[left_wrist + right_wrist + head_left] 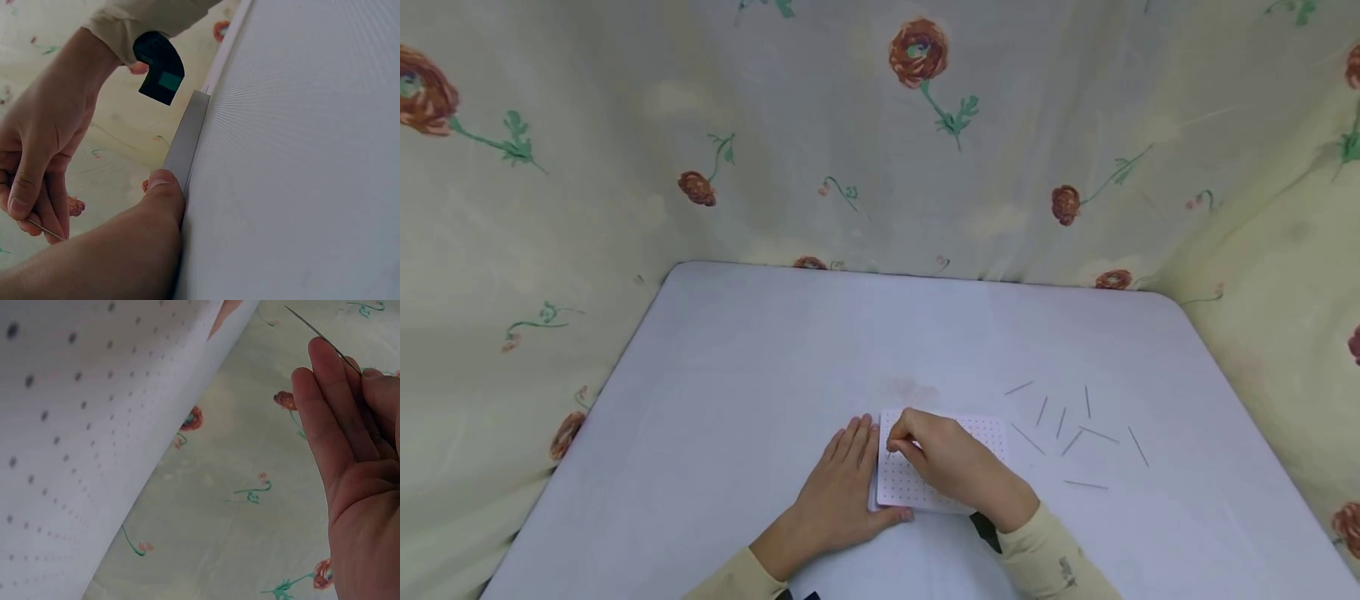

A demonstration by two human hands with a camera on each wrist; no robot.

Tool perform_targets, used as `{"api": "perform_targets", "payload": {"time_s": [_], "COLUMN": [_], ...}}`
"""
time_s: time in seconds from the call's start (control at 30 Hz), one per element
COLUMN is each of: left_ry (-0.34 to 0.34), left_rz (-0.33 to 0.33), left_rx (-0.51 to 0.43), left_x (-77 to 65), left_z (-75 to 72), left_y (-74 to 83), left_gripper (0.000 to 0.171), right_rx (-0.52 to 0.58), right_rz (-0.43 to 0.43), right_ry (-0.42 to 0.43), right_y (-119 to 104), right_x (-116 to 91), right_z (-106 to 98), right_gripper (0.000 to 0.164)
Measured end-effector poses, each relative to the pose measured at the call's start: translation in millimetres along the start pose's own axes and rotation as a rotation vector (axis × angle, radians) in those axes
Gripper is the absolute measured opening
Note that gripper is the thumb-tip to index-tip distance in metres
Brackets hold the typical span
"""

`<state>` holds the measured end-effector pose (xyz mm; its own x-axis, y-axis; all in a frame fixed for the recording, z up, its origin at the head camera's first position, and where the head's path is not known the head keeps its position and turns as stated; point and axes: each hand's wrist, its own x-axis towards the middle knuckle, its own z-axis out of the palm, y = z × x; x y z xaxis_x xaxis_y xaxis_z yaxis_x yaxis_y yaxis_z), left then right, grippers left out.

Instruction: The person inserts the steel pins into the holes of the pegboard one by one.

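Note:
A white board with a grid of small dark holes point(985, 429) lies on the table. My left hand point(842, 492) rests flat at its left side, fingers straight. The left thumb touches the board's near edge point(187, 140) in the left wrist view. Over the board's left part, my right hand point(947, 454) pinches a thin metal needle point(317, 332) between thumb and fingers. In the right wrist view the needle's pointed end sticks out free of the fingertips, apart from the holed surface point(94, 437). The right hand hides the middle of the board in the head view.
Several thin needles point(1086, 402) lie scattered on the white table point(737, 358) to the right of the board; one needle point(1086, 484) lies nearer the front. Flower-patterned curtains point(850, 125) surround the table's back and sides.

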<state>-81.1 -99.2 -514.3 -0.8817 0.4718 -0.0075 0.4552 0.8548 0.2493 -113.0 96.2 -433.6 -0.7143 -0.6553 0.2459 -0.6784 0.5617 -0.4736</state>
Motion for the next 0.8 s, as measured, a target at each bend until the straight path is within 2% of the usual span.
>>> {"api": "perform_targets", "payload": {"time_s": [0.23, 0.8], "left_ry": [-0.005, 0.002], "left_rz": [-0.010, -0.001], "left_rx": [-0.018, -0.013], "left_x": [0.0, 0.0], "left_z": [-1.7, -1.1], "left_y": [-0.1, 1.1], "left_gripper": [0.119, 0.118], "right_rx": [-0.021, 0.008], "right_rz": [0.018, 0.014], "right_ry": [-0.053, -0.071], "right_y": [2, 4], "right_x": [-1, -4], "right_z": [9, 16], "right_gripper": [0.007, 0.008]}}
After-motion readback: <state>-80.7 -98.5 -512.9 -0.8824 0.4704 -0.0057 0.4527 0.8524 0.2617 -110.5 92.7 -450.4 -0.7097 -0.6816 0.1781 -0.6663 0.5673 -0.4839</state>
